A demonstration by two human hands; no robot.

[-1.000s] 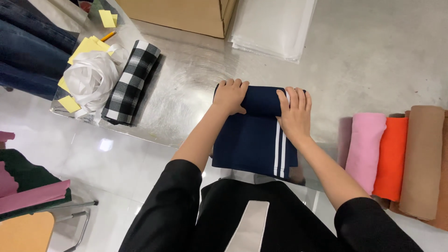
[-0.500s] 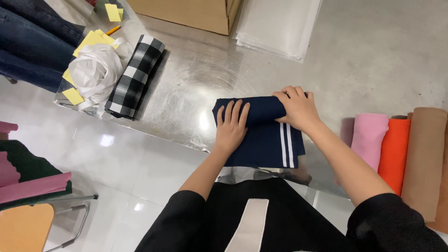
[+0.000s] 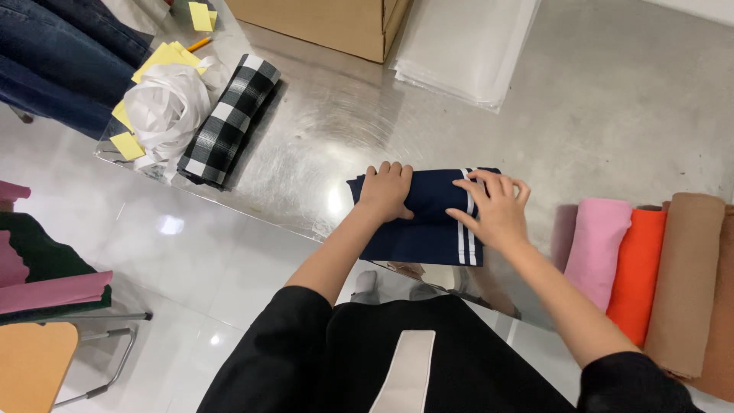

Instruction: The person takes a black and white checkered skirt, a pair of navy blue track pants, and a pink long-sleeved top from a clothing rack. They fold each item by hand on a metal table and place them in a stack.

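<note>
A navy blue cloth with two white stripes (image 3: 428, 229) lies partly rolled on the shiny metal table (image 3: 321, 145), near its front edge. My left hand (image 3: 386, 191) presses down on the left part of the roll, fingers curled over it. My right hand (image 3: 493, 208) grips the right part of the roll, just beside the white stripes. The far end of the cloth is rolled up under both hands; the near end lies flat.
A black and white checked roll (image 3: 229, 118) lies at the table's left, beside crumpled white paper (image 3: 164, 107) and yellow notes (image 3: 160, 57). Pink (image 3: 596, 248), orange (image 3: 634, 268) and tan (image 3: 684, 283) rolls line the right. A cardboard box (image 3: 321, 23) and clear sheets (image 3: 466, 46) sit behind.
Both hands have kept rolling the navy cloth toward me; the roll has grown thicker and the flat part shorter. The view has shifted slightly.
</note>
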